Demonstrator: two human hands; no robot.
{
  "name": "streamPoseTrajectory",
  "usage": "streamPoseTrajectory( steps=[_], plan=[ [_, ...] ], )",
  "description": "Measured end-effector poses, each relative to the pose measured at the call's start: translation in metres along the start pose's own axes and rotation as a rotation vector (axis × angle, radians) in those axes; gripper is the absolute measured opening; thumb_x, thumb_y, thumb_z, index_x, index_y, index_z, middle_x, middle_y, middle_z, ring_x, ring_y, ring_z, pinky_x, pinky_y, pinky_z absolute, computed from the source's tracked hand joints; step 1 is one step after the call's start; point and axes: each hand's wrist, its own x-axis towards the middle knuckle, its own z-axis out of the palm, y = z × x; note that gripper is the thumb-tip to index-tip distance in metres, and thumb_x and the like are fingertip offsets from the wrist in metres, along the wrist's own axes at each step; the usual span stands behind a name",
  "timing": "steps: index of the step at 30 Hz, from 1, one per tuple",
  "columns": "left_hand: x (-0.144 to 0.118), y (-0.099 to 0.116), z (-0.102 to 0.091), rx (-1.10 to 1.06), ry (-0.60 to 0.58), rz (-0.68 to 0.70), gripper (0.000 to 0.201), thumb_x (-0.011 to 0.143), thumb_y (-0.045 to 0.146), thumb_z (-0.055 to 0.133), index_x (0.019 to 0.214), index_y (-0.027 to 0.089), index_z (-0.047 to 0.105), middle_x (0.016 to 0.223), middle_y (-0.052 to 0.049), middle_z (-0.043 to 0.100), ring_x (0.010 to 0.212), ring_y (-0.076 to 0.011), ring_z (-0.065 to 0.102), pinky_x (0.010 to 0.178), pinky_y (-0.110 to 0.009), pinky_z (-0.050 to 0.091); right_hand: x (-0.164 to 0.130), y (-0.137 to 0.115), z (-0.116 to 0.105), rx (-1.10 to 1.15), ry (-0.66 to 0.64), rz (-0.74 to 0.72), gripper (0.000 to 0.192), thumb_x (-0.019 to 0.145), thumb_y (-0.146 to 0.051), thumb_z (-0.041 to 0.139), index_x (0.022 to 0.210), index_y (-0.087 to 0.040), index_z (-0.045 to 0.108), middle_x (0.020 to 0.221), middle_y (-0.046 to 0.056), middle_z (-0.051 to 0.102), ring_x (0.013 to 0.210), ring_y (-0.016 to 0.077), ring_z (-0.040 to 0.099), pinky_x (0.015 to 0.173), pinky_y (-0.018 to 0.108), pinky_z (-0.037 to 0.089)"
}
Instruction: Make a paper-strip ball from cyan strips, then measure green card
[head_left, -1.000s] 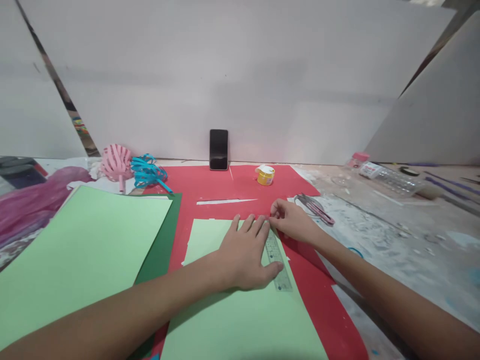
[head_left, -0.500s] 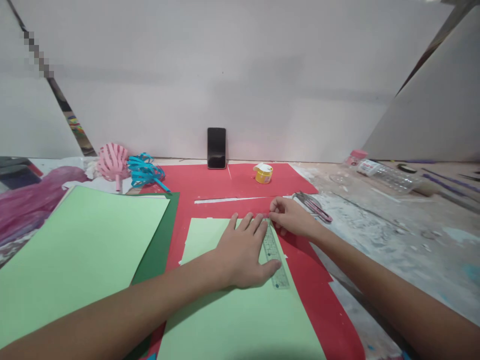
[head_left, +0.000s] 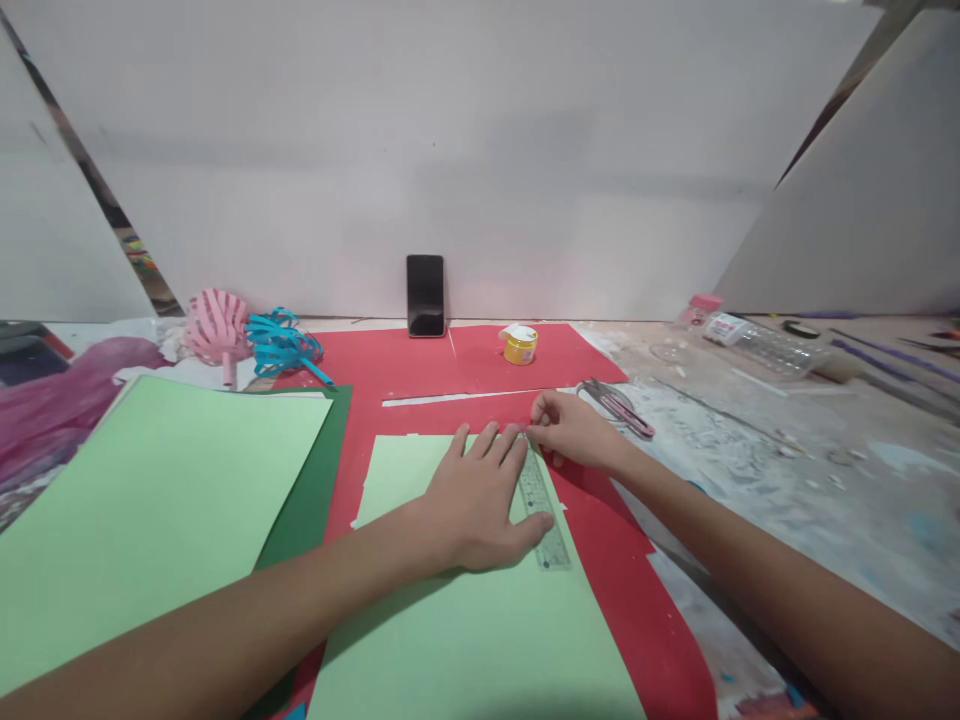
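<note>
Counting what's on the surface (head_left: 787,480): one clear ruler (head_left: 541,505), two light green sheets, one dark green sheet (head_left: 315,490), one big red sheet (head_left: 420,365), one pair of scissors (head_left: 616,405), one yellow jar (head_left: 520,345), one phone (head_left: 425,295) and one clear plastic bottle (head_left: 757,340).

The ruler lies flat along the right edge of the near light green sheet (head_left: 465,630). Its long axis runs from about 11 o'clock at the far end to 5 o'clock at the near end, so it's tilted a bit to the right as it comes toward the camera.

The left hand (head_left: 476,500) is pressed flat on that sheet with the fingers spread, its thumb and fingertips resting on the ruler's left side. The right hand (head_left: 571,430) sits at the ruler's far tip, at roughly 1 o'clock from the left hand, with the grip pinched together at the ruler's end. Can't tell if there's anything between those fingers.

Around it: the second light green sheet (head_left: 150,500) lies over the dark green one at 9 o'clock. A thin white paper strip (head_left: 457,397) lies across the red sheet just beyond the hands. Scissors are just past the right hand at 1 o'clock. The jar and the phone, which leans against the white wall (head_left: 480,150), are at 12 o'clock. A pink paper piece (head_left: 216,325) and blue paper curls (head_left: 285,345) are at 10 o'clock.
</note>
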Motion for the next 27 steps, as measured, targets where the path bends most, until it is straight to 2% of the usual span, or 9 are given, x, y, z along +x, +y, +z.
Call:
streamPoseTrajectory(
  steps=[15, 27],
  plan=[
    [0.0019, -0.0016, 0.0024, 0.017, 0.004, 0.008, 0.088, 0.090, 0.071, 0.023, 0.153, 0.010, 0.019, 0.159, -0.013, 0.012, 0.147, -0.0328, 0.008, 0.117, -0.058, 0.006, -0.0045, -0.0077, -0.0004, -0.009, 0.012, 0.011, 0.018, 0.073, -0.013, 0.063, 0.077, -0.020, 0.046, 0.054, -0.006, 0.057, 0.040, 0.0107, 0.058, 0.037, 0.018, 0.043],
    [0.0016, -0.0006, 0.0023, 0.020, 0.017, 0.000, 0.087, 0.089, 0.070, 0.025, 0.153, 0.011, 0.021, 0.159, -0.013, 0.014, 0.147, -0.0341, 0.010, 0.116, -0.058, 0.007, -0.0034, -0.0060, -0.0002, 0.029, 0.002, 0.002, 0.017, 0.073, -0.015, 0.063, 0.077, -0.020, 0.047, 0.055, -0.006, 0.056, 0.041, 0.0102, 0.056, 0.036, 0.018, 0.044]
  ],
)
